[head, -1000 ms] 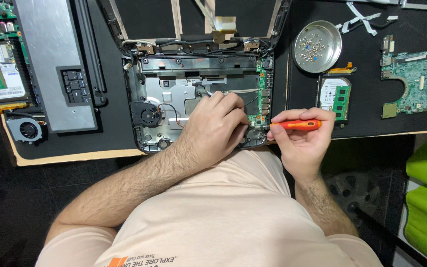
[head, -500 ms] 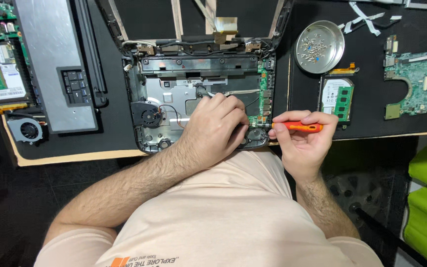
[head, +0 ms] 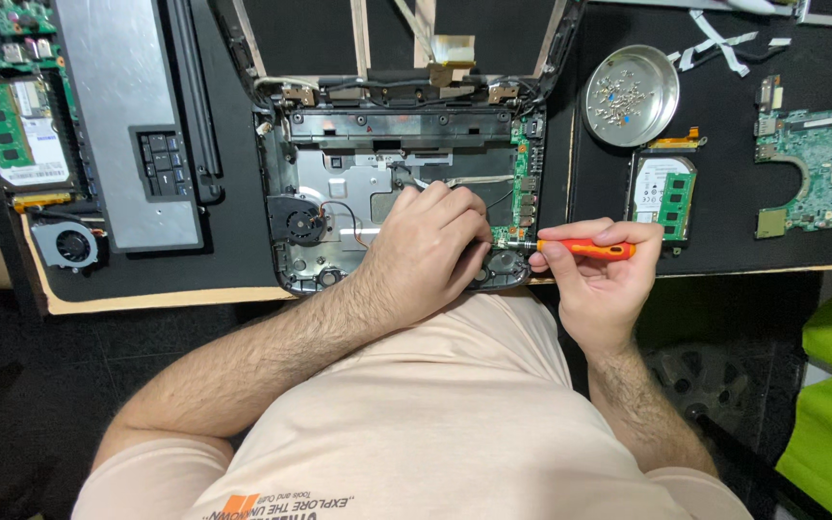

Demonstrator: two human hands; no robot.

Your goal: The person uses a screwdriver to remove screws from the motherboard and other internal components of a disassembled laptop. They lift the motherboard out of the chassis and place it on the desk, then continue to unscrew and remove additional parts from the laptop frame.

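An opened laptop base (head: 310, 173) lies on the black mat in front of me, its inner metal plate, fan (head: 302, 225) and a green side board exposed. My left hand (head: 426, 250) rests palm down inside the base near its front right corner, fingers curled over the parts there. My right hand (head: 594, 274) grips an orange-handled screwdriver (head: 589, 249) held sideways, its tip pointing left at the base's front right corner, close to my left fingers.
A round metal dish of screws (head: 631, 95) sits right of the base, with a hard drive and memory stick (head: 662, 200) below it and a green motherboard (head: 816, 164) at far right. At left lie a keyboard panel (head: 127, 125), another drive (head: 19, 130) and a loose fan (head: 71, 245).
Almost nothing has moved. Both hands stay at the base's front right corner, with only slight shifts of the fingers and screwdriver.
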